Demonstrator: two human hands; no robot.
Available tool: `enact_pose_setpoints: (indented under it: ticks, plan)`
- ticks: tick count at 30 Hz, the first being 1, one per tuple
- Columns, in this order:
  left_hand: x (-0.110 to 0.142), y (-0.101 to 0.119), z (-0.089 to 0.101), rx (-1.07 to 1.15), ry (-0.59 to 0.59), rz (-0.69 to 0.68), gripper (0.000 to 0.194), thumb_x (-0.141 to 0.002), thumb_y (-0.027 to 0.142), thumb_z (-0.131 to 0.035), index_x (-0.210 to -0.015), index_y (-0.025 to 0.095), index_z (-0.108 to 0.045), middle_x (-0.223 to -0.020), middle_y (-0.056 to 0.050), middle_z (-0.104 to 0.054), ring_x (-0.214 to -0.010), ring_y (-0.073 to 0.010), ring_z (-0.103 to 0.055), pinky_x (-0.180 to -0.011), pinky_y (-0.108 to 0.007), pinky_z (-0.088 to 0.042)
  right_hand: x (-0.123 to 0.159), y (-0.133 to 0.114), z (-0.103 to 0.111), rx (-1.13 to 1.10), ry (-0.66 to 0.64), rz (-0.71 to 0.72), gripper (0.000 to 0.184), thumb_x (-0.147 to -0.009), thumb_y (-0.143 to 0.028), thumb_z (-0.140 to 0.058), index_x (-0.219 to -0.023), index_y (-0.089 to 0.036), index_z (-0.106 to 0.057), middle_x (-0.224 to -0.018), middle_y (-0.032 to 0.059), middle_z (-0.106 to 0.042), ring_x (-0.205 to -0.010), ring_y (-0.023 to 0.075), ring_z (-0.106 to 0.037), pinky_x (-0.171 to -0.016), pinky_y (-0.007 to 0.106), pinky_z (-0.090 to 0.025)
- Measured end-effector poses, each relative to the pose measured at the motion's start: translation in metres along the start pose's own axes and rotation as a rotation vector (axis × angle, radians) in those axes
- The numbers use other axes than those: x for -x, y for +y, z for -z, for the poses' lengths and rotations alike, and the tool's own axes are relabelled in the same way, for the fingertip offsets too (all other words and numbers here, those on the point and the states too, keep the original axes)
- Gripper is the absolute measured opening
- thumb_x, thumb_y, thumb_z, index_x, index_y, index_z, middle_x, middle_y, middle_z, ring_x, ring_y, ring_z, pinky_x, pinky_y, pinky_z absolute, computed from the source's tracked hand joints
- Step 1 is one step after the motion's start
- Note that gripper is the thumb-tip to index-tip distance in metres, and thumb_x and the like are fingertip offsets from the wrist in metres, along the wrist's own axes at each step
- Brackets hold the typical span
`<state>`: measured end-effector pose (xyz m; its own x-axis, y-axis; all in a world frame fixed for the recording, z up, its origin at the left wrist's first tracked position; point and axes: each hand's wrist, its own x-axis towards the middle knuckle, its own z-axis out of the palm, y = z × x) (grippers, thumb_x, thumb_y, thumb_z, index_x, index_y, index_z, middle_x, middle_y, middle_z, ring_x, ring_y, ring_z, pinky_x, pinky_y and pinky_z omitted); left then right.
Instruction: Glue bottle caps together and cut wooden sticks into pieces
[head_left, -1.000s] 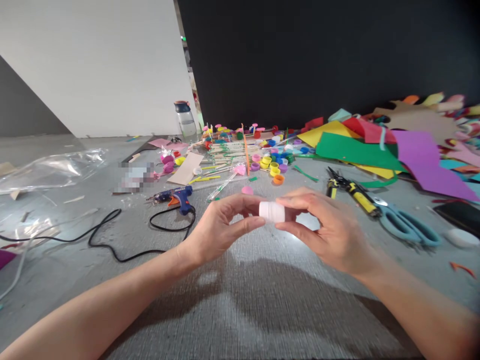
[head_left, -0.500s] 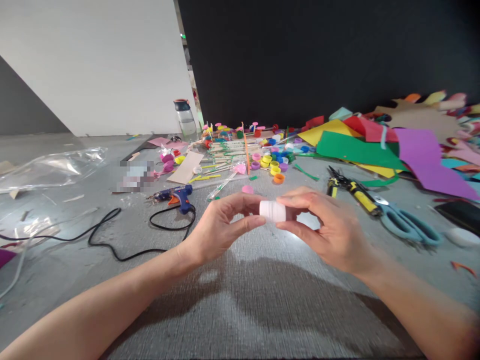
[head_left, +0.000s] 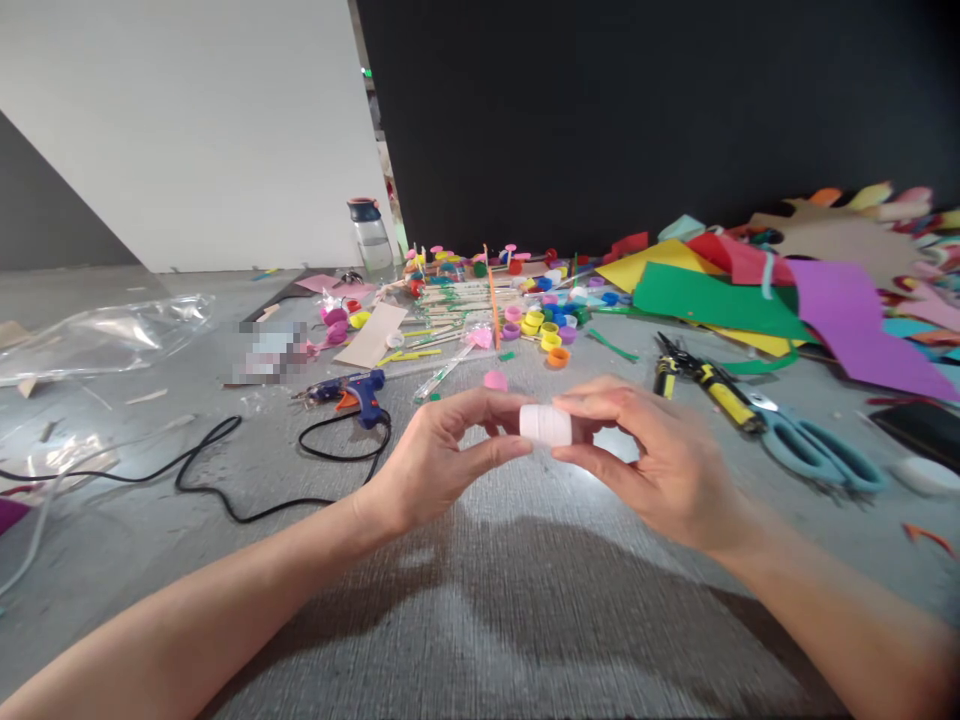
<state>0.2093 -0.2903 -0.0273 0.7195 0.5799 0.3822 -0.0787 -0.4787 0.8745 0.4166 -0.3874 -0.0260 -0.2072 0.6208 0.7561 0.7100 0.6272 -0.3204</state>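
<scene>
Between my hands is a short white cylinder with a seam around it, looking like two white bottle caps (head_left: 545, 425) set end to end. My left hand (head_left: 442, 445) pinches its left end between thumb and fingers. From the other side, my right hand (head_left: 649, 455) grips the right end the same way. The piece lies sideways, held above the grey table (head_left: 480, 620), with the shadow of my hands below. Just beyond it lies a pink cap (head_left: 495, 380). My fingers cover both ends of the white piece.
Left of my hands lies a blue glue gun (head_left: 360, 392) with a looping black cord (head_left: 217, 500). Pliers (head_left: 712, 385) and scissors (head_left: 821, 450) lie to the right. Farther back are coloured caps (head_left: 556, 357), a water bottle (head_left: 371, 240), and green (head_left: 712, 300) and purple sheets (head_left: 855, 320).
Almost nothing differs. Both hands keep their grip on the white caps, with only a tiny shift of the fingers.
</scene>
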Motion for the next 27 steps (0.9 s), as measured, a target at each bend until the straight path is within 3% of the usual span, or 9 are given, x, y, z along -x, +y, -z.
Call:
enact_pose_setpoints:
  ticks: [16, 22, 27]
  plan:
    - [-0.0011, 0.0064, -0.004, 0.2, 0.003, 0.116, 0.024, -0.087, 0.033, -0.075, -0.106, 0.018, -0.074, -0.103, -0.006, -0.077, -0.093, -0.0176, -0.067, -0.086, -0.03, -0.05, 0.0012, -0.0001, -0.0015, -0.019, 0.009, -0.013, 0.027, -0.091, -0.024, -0.072, -0.115, -0.019, -0.061, -0.094, 0.0037, -0.066, -0.075, 0.0153, -0.063, -0.068, 0.03, -0.054]
    - [-0.0034, 0.0064, -0.0014, 0.315, -0.061, 0.163, 0.025, -0.092, 0.04, -0.068, -0.098, 0.017, -0.074, -0.087, -0.004, -0.073, -0.08, -0.014, -0.063, -0.078, -0.027, -0.048, -0.0007, 0.0005, 0.0049, -0.136, -0.046, -0.064, 0.043, -0.094, -0.029, -0.068, -0.134, -0.022, -0.055, -0.097, 0.0031, -0.067, -0.074, 0.0152, -0.062, -0.069, 0.032, -0.055]
    - [-0.003, 0.004, 0.0, 0.327, -0.124, 0.19, 0.035, -0.094, 0.048, -0.062, -0.097, 0.015, -0.072, -0.085, -0.006, -0.07, -0.08, -0.0158, -0.061, -0.079, -0.03, -0.047, -0.0021, -0.001, 0.0063, -0.143, -0.054, -0.114, 0.029, -0.094, -0.027, -0.067, -0.123, -0.025, -0.061, -0.102, 0.0046, -0.068, -0.075, 0.0167, -0.064, -0.064, 0.032, -0.055]
